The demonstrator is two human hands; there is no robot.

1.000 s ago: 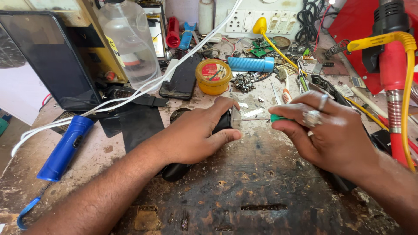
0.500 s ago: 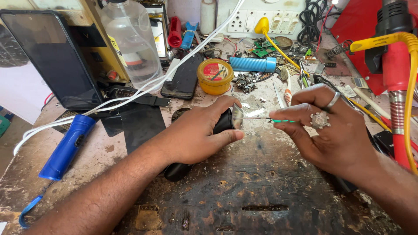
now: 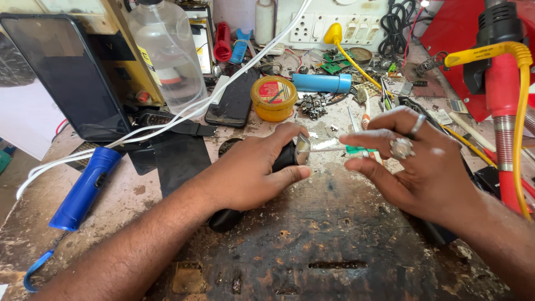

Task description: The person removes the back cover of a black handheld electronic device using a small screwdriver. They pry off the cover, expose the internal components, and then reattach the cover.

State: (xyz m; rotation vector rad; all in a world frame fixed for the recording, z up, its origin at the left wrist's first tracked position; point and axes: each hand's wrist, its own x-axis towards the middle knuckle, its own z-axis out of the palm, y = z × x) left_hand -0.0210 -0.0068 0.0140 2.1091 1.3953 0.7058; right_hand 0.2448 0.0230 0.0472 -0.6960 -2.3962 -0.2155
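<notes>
Left hand (image 3: 251,173) wrapped around a black torch (image 3: 231,214) lying on the scarred workbench (image 3: 334,239); fingers closed over its barrel, thumb along the underside, metal head end poking out past the fingertips; right hand (image 3: 418,167) pinches a green-handled screwdriver (image 3: 356,149) between thumb and forefinger, other fingers spread; its shaft points at the torch head, tip just at it; blue torch (image 3: 83,189) lies well apart to the left.

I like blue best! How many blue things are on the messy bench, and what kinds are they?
Blue torch: 1
Blue cylinder: 1
Blue clip-like tool: 1
Blue loop strap on the torch: 1
Total: 4
</notes>
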